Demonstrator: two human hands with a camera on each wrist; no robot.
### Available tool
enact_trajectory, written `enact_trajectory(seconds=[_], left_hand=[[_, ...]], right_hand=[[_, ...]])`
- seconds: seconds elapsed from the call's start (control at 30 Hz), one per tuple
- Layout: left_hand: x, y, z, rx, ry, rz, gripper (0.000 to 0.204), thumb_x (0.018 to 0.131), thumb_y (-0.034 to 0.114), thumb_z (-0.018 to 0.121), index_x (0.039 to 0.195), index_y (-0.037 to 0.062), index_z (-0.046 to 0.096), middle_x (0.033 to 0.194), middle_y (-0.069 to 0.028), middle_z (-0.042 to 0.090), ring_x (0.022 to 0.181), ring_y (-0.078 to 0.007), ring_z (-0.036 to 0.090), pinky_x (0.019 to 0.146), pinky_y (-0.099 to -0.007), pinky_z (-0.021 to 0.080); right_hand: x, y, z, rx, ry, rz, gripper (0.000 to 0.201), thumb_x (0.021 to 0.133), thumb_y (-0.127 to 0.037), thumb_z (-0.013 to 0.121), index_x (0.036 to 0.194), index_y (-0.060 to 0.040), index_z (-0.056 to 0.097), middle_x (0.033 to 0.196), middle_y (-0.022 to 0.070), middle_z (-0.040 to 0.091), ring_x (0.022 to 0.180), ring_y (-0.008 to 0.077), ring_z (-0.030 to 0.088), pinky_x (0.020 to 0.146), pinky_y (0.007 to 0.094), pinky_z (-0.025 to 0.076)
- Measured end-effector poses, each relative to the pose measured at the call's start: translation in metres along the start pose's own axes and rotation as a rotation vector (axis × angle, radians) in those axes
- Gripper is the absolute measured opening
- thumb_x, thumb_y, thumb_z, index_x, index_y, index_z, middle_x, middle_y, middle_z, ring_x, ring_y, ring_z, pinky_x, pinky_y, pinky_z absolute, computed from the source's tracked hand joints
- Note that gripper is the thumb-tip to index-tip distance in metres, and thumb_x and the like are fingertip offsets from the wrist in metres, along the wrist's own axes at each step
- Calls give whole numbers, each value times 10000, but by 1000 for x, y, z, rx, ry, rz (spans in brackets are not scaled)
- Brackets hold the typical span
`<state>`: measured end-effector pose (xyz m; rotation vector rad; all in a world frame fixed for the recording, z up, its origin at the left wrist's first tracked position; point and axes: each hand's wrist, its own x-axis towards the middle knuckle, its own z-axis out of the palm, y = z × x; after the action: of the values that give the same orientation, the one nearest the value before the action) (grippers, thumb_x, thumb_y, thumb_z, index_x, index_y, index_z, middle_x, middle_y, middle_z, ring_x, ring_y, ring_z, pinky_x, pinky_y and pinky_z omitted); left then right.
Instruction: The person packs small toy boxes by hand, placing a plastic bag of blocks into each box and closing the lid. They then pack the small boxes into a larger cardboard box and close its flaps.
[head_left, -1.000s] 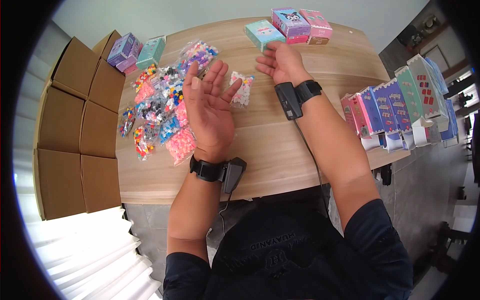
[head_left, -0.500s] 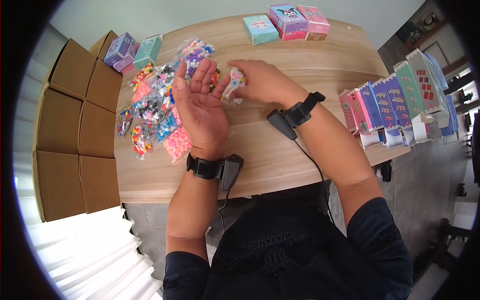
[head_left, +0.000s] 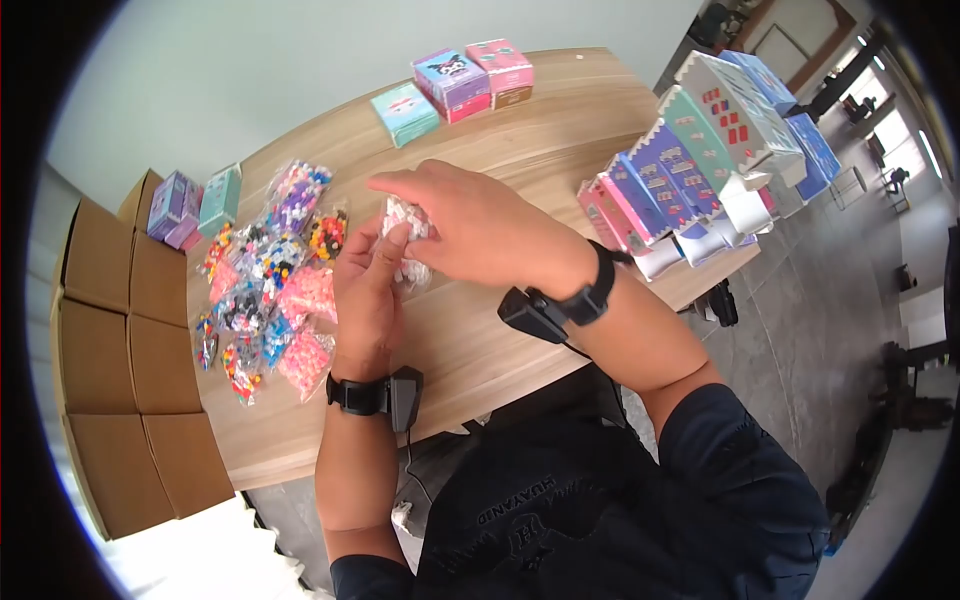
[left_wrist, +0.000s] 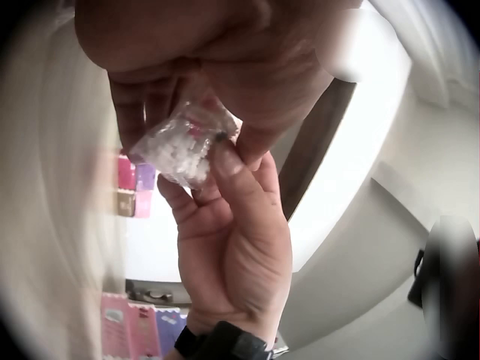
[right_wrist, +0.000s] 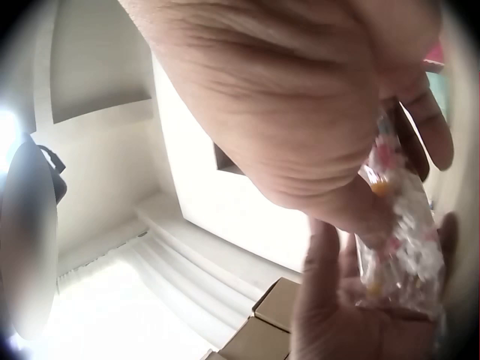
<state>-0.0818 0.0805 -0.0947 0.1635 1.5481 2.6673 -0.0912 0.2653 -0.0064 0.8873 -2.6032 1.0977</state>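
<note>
A small clear bag of white beads (head_left: 404, 218) is held between both hands above the table. The left hand (head_left: 368, 300) pinches its lower part, thumb across the front. From the right, the right hand (head_left: 480, 225) grips its upper part with bent fingers. In the left wrist view the bag (left_wrist: 176, 154) shows some pink among the white, with the right hand's thumb against it. Orange and pink beads show through the bag (right_wrist: 409, 240) in the right wrist view, where the left hand (right_wrist: 352, 322) supports it from below. Some fingertips are hidden behind the bag.
Several bags of coloured beads (head_left: 280, 265) lie left of the hands. Brown cartons (head_left: 95, 330) stand at the left edge, with small boxes (head_left: 220, 200) behind them. A teal box (head_left: 405, 114) and other boxes are at the back; opened boxes (head_left: 670, 175) stand at right.
The right hand has moved left from beside the teal box, picked up the bag from the table and brought it to the left hand, which has closed on it. The head view has turned.
</note>
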Motion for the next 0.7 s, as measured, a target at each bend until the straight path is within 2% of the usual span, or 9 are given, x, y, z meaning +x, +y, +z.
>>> enact_trajectory(seconds=[0.03, 0.07, 0.13, 0.2, 0.3, 0.37, 0.4, 0.5, 0.7], left_hand=[[1, 0, 0, -26, -44, -56, 319, 1034, 135, 677, 1324, 23, 607, 1202, -86, 718, 1057, -149, 688, 907, -296, 565], [-1, 0, 4, -37, 4, -21, 160, 1039, 129, 667, 1166, 32, 674, 1099, -48, 744, 988, -131, 707, 843, -274, 573], [4, 1, -6, -62, 24, -28, 163, 1041, 129, 661, 1173, 33, 668, 1110, -61, 742, 989, -139, 707, 845, -280, 574], [4, 6, -1, -97, 118, -33, 161, 1037, 131, 650, 1163, 31, 655, 1112, -69, 727, 985, -155, 700, 842, -297, 574], [3, 12, 3, -189, 164, -15, 166, 1025, 131, 647, 1154, 28, 641, 1103, -62, 702, 986, -163, 690, 844, -306, 568], [2, 15, 7, -197, 173, -25, 179, 1017, 137, 651, 1158, 28, 629, 1093, -50, 684, 986, -159, 683, 853, -308, 562], [1, 15, 9, -203, 173, -25, 179, 1019, 138, 648, 1160, 30, 629, 1092, -49, 684, 985, -158, 683, 855, -308, 563], [0, 14, 10, -194, 156, -24, 183, 1022, 139, 640, 1173, 36, 624, 1088, -45, 684, 984, -154, 682, 850, -308, 567], [-1, 11, 6, -178, 134, -51, 240, 1036, 127, 608, 1257, 35, 598, 1145, -64, 685, 1004, -159, 690, 814, -334, 593]], right_hand=[[-5, -7, -8, -143, 10, -23, 534, 883, -217, 760, 1377, -79, 610, 1195, 204, 655, 1131, 404, 631, 955, 458, 518], [-12, -12, -18, -228, 172, -113, 494, 874, -169, 765, 1342, -75, 638, 1175, 184, 657, 1087, 395, 641, 933, 447, 519], [-31, -24, -56, -200, 445, -222, 483, 836, -108, 786, 1303, -71, 666, 1171, 169, 666, 1079, 378, 644, 943, 433, 517], [-65, -40, -102, -410, 669, -191, 548, 840, -53, 814, 1363, -61, 646, 1330, 113, 653, 1223, 273, 627, 1050, 387, 489], [-96, -39, -140, -613, 890, -54, 609, 789, -34, 839, 1366, -64, 646, 1339, 109, 656, 1240, 285, 615, 1075, 411, 466], [-110, -35, -156, -799, 845, 75, 602, 749, -84, 858, 1323, -99, 676, 1321, 119, 675, 1249, 352, 607, 1066, 452, 461], [-116, -31, -159, -855, 785, 137, 617, 755, -99, 859, 1343, -127, 672, 1359, 100, 667, 1326, 335, 574, 1155, 477, 391], [-128, -16, -155, -969, 697, 306, 626, 767, -111, 858, 1362, -145, 666, 1362, 91, 667, 1341, 313, 570, 1210, 506, 327], [-131, -15, -154, -911, 800, 143, 567, 801, -105, 851, 1340, -127, 678, 1329, 85, 696, 1282, 293, 626, 1203, 516, 348]])
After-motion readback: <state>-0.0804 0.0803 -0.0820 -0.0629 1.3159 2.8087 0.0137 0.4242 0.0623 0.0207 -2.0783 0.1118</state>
